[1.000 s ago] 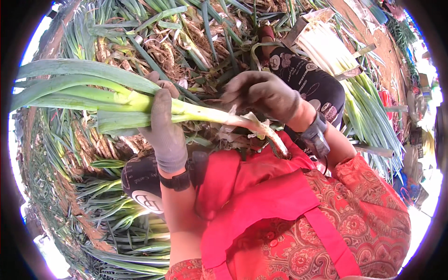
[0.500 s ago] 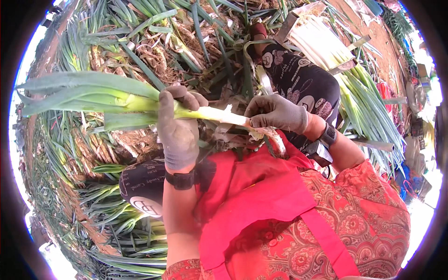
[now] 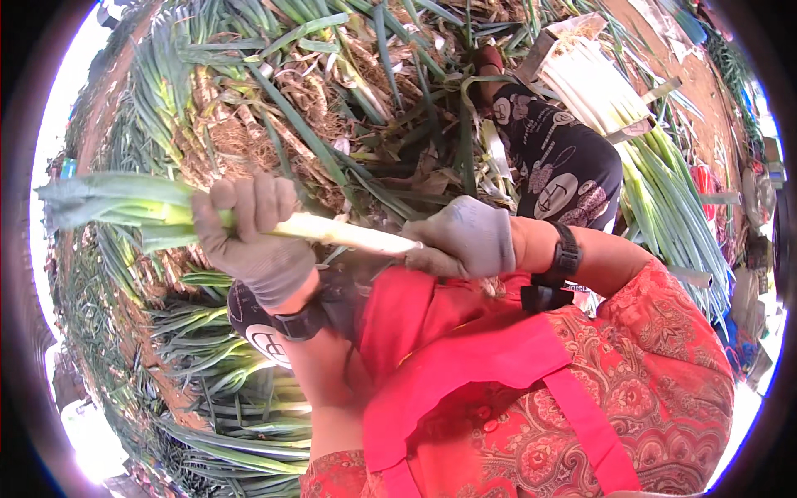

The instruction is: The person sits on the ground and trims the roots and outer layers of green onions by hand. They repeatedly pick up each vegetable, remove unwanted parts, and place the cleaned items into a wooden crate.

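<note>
A leek (image 3: 349,233) lies crosswise in front of me, its green leaves to the left and its white stalk to the right. My left hand (image 3: 253,236), in a grey work glove, is closed around it where the leaves meet the stalk. At the root end, my right hand (image 3: 466,239) is closed on the stalk; its glove matches the left. The fingers of that hand hide the roots. Both hands are above my lap, over a red apron (image 3: 465,357).
Loose leeks with dry roots (image 3: 241,141) cover the ground ahead and to the left. At the right, a bundle of cleaned leeks (image 3: 598,83) lies in a frame with upright slats. Trimmed leaves and peelings are scattered beyond my hands, between my legs.
My left hand has moved left and down along with the leek. My right hand has turned over and closed more fully around the root end. The hanging peel is no longer visible.
</note>
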Demonstrator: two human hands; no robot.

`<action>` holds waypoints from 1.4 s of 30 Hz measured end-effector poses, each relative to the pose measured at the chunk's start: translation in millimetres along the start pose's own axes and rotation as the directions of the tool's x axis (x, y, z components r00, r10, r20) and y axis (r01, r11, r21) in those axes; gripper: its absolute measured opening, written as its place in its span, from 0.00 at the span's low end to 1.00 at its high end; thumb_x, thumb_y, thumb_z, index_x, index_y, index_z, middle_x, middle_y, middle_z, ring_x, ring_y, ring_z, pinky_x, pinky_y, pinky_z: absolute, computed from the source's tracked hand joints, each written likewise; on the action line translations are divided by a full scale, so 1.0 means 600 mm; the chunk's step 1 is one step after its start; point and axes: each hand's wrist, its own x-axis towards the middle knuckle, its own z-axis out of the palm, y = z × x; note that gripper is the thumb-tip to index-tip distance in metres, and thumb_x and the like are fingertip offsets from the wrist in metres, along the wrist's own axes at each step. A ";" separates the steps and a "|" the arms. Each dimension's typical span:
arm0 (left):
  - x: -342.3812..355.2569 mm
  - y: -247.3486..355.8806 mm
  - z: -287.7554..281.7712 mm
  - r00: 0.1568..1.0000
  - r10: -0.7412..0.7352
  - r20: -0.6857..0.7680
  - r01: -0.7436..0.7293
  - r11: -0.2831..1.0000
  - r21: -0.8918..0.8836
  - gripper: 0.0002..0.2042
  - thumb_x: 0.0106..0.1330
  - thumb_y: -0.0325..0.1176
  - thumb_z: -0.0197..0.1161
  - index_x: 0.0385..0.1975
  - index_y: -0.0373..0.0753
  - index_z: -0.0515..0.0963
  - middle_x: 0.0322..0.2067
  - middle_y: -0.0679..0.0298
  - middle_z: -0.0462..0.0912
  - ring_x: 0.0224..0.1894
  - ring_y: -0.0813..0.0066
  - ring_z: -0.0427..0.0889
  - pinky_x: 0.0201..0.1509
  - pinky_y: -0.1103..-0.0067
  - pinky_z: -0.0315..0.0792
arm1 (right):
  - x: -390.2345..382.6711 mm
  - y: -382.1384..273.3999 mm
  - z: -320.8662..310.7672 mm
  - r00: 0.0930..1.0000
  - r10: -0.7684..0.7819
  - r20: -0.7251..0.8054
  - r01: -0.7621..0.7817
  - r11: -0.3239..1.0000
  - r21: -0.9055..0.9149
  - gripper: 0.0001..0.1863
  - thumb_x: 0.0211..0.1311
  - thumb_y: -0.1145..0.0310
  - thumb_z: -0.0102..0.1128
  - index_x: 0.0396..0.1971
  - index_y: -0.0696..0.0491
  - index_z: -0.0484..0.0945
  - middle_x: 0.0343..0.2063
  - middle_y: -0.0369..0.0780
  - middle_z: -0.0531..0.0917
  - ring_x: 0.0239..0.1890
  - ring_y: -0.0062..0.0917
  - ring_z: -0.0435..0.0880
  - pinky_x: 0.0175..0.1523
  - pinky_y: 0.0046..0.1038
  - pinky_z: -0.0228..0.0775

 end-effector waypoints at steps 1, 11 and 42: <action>-0.003 0.018 0.000 1.000 0.006 -0.019 -0.006 1.000 0.002 0.17 0.76 0.42 0.49 0.23 0.46 0.70 0.12 0.78 0.60 0.17 0.85 0.56 0.25 0.80 0.55 | -0.005 -0.007 0.002 1.000 0.001 0.023 -0.001 1.000 0.008 0.22 0.69 0.49 0.54 0.31 0.56 0.79 0.20 0.52 0.80 0.26 0.50 0.81 0.32 0.46 0.73; -0.054 0.289 -0.146 0.917 0.127 -0.377 -0.136 0.991 0.004 0.16 0.66 0.35 0.57 0.15 0.47 0.64 0.11 0.78 0.61 0.18 0.81 0.66 0.29 0.79 0.62 | -0.078 -0.011 -0.029 0.995 -0.056 0.083 0.059 0.998 -0.035 0.17 0.66 0.53 0.59 0.37 0.53 0.80 0.22 0.50 0.80 0.25 0.47 0.81 0.31 0.44 0.73; -0.179 0.439 0.021 0.737 0.653 -0.173 -0.570 0.738 0.361 0.16 0.71 0.36 0.49 0.17 0.47 0.68 0.11 0.75 0.62 0.14 0.83 0.60 0.20 0.81 0.56 | 0.181 0.205 0.020 0.890 0.331 0.314 -0.024 0.720 -0.694 0.20 0.59 0.54 0.59 0.47 0.50 0.82 0.40 0.48 0.86 0.47 0.43 0.84 0.50 0.41 0.75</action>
